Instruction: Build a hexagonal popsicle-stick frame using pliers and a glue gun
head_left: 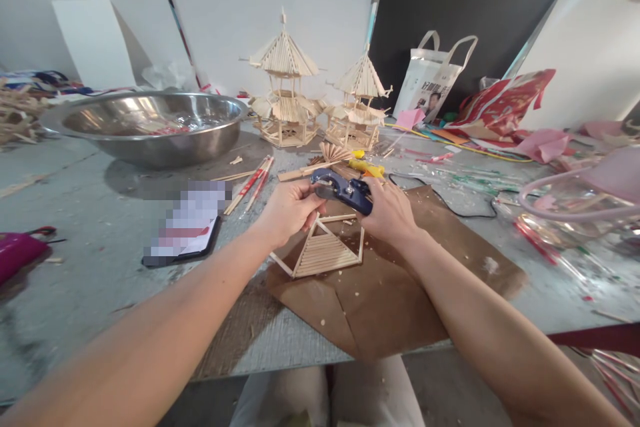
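Observation:
My right hand (391, 208) is wrapped around a dark blue hand cutter (345, 189), whose curved jaw points left. Close against that jaw, my left hand (291, 208) is closed in a pinch; whatever lies between its fingertips is too small to make out. Below both hands, a flat frame of wooden sticks (327, 253) lies on a brown paper sheet (395, 300). One wedge of the frame is filled with parallel sticks. Just beyond the cutter are loose flat sticks (307, 171) and a yellow tool (367, 167), partly hidden.
Two stick-built pagodas (285, 110) (356, 107) stand at the back. A steel basin (165, 140) and a phone (187, 230) are on the left, beside red-wrapped stick bundles (255, 180). Plastic scraps (465, 183), a clear pink-rimmed container (585, 193) and a white bag (425, 80) occupy the right.

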Motion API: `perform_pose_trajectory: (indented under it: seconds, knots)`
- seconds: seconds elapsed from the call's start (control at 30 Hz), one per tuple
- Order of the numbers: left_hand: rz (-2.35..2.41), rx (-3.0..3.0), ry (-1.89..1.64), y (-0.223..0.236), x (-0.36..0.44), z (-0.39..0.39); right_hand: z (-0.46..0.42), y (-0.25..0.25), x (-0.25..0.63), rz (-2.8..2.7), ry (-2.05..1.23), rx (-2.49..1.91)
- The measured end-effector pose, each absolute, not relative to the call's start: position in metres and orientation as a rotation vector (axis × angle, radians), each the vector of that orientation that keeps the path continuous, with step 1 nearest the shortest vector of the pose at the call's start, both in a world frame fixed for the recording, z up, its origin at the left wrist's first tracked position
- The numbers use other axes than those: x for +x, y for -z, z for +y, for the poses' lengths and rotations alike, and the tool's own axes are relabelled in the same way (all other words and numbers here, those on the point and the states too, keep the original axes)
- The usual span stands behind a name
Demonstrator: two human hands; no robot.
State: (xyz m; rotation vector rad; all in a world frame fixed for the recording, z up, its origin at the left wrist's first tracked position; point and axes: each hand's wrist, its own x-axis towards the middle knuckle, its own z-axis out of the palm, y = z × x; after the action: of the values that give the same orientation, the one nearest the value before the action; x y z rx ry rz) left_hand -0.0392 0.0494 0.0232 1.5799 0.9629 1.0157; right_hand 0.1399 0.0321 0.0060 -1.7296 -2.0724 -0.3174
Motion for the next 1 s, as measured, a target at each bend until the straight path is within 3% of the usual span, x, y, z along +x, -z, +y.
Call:
perform_pose_trajectory:
  seconds: [1.0]
  knots:
    - [0.972, 1.612, -1.031, -0.0236, -0.0378, 0.0471, 0.0314, -0.0066, 0.1399, -2.081, 0.325, -1.676]
